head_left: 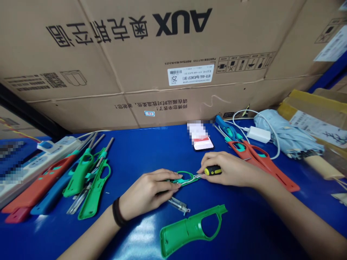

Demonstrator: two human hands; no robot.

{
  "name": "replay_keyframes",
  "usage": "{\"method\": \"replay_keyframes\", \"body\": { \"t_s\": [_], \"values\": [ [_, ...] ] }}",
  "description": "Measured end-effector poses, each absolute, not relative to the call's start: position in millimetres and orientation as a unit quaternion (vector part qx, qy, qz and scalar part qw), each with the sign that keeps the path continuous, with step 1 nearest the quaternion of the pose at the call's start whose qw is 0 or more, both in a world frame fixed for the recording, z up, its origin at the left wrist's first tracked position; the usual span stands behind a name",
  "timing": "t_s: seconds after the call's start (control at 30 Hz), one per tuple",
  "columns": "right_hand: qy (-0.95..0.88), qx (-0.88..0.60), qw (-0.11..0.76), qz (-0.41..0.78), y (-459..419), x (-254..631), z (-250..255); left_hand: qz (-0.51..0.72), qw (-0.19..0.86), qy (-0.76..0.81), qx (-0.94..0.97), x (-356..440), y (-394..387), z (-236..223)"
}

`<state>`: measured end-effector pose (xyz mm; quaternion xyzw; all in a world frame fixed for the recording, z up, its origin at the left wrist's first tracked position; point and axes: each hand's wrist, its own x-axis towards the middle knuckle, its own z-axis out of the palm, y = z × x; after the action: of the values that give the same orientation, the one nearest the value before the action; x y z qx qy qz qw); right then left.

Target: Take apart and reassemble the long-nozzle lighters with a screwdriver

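Observation:
My left hand (148, 191) presses down on a green lighter half-shell (185, 178) lying on the blue table (151, 151), fingers curled over it. My right hand (230, 169) grips a small screwdriver with a yellow and black handle (213, 170); its tip meets the shell's right end. A clear metal-tipped tube (179, 205) lies just in front of the left hand. A separate green shell half (189, 231) rests nearer to me.
Several green, red and blue lighter bodies (81, 177) lie at the left beside a white power strip (40, 159). A phone (202, 141), red and blue lighters (260, 162), a white charger (258, 134) and a folded umbrella (290, 137) sit at the right. Big cardboard boxes (162, 54) wall the back.

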<state>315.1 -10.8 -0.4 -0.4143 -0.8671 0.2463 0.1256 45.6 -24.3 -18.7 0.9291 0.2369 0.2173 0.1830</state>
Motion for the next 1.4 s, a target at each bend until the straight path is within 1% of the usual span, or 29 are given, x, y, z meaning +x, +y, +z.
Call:
{"method": "replay_keyframes", "body": {
  "t_s": [0.2, 0.47, 0.63, 0.8, 0.93, 1.03, 1.1, 1.13, 1.23, 1.4],
  "values": [
    [-0.861, -0.403, 0.145, 0.273, -10.5, 311.6, -2.3, 0.216, 0.184, 0.237, 0.929, 45.8, -23.5, -18.8],
    [-0.859, -0.401, 0.136, 0.287, -9.7, 308.4, -1.8, 0.225, 0.188, 0.229, 0.928, 46.2, -22.6, -18.8],
    [-0.862, -0.389, 0.145, 0.292, -10.9, 307.3, -3.9, 0.220, 0.192, 0.229, 0.928, 46.7, -22.9, -18.0],
    [-0.845, -0.421, 0.140, 0.299, -11.3, 305.2, -7.8, 0.218, 0.191, 0.229, 0.929, 45.8, -23.6, -17.7],
    [-0.813, -0.452, 0.140, 0.339, -3.0, 302.6, -5.9, 0.212, 0.194, 0.229, 0.930, 46.4, -23.2, -17.3],
    [-0.803, -0.452, 0.097, 0.376, 9.7, 299.2, 2.5, 0.202, 0.197, 0.228, 0.932, 47.3, -21.8, -16.6],
    [-0.800, -0.457, 0.031, 0.387, 20.2, 295.7, 9.2, 0.194, 0.201, 0.228, 0.933, 47.3, -20.8, -16.0],
    [-0.799, -0.457, -0.022, 0.389, 25.8, 293.7, 12.2, 0.192, 0.203, 0.228, 0.933, 47.1, -20.3, -15.7],
    [-0.802, -0.454, -0.088, 0.379, 41.6, 286.6, 18.9, 0.189, 0.208, 0.226, 0.933, 46.0, -19.6, -14.7],
    [-0.808, -0.456, -0.168, 0.333, 58.2, 273.2, 24.5, 0.193, 0.209, 0.225, 0.932, 44.7, -20.2, -13.4]
  ]
}}
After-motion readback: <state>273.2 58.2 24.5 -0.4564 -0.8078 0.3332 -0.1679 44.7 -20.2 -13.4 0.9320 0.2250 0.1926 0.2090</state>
